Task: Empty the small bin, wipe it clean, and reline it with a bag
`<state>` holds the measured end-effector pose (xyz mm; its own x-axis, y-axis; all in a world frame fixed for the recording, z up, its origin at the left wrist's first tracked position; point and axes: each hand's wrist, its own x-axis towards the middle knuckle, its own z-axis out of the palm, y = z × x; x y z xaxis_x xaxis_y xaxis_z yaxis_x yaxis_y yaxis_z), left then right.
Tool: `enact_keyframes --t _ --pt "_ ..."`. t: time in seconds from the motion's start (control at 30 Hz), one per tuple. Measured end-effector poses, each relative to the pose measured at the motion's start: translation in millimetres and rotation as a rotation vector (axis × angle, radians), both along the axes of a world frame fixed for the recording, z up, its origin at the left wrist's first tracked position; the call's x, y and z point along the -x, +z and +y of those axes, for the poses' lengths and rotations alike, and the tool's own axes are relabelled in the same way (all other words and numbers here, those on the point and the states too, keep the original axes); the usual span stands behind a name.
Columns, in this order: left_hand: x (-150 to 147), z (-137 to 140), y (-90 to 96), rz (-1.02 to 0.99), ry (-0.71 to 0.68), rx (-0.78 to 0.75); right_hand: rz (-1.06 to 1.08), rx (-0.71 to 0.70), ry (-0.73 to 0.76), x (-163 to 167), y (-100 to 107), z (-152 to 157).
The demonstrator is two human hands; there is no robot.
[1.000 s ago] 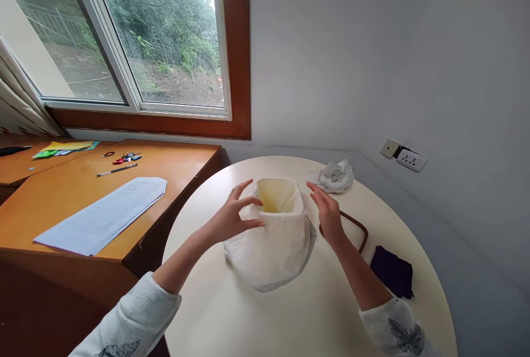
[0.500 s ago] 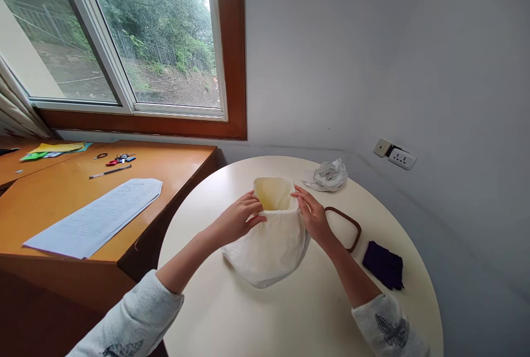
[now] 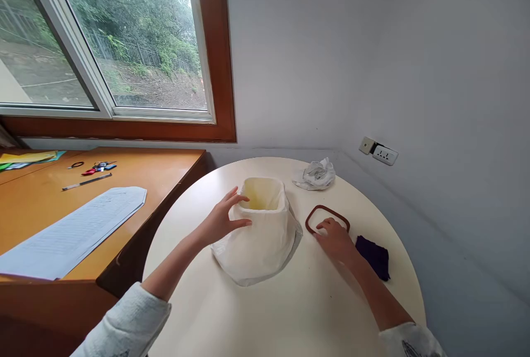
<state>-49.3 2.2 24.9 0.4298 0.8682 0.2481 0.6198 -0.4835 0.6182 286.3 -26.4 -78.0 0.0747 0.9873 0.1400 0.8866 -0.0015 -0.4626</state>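
As my left hand (image 3: 218, 223) spreads, empty, at the white-bagged bin (image 3: 260, 244) mid-picture, my right hand (image 3: 336, 242), half-curled (hold unclear), seemingly reaches the brown loop (image 3: 332, 212), needing a pinch.

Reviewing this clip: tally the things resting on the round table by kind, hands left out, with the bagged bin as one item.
Bagged bin: 1
Crumpled white bag: 1
Brown frame: 1
Dark purple cloth: 1
Total: 4
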Motion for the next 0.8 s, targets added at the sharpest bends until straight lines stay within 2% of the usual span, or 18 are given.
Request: enact_keyframes --t 0.23,0.33,0.4,0.5,0.6,0.8 --pt "-10.7 3.9 -3.4 -0.161 -0.024 0.049 0.036 0.007 -0.013 1.7 -6.2 -1.8" --pt "-10.6 7.2 -3.5 -0.230 -0.082 0.119 0.111 -0.026 -0.016 4.9 1.9 1.5" --pt "-10.2 8.7 -2.3 -0.258 -0.122 0.166 0.220 -0.096 -0.022 11.0 11.8 6.1" --pt "-10.6 9.7 -0.1 -0.286 -0.170 0.216 0.426 -0.193 -0.042 26.9 28.6 20.1" --pt "-11.8 9.7 0.8 -0.301 -0.210 0.242 0.504 -0.183 -0.041 45.2 38.7 42.0" --pt "-12.2 8.8 0.0 -0.279 -0.222 0.251 0.458 -0.127 -0.052 60.9 30.2 76.3"
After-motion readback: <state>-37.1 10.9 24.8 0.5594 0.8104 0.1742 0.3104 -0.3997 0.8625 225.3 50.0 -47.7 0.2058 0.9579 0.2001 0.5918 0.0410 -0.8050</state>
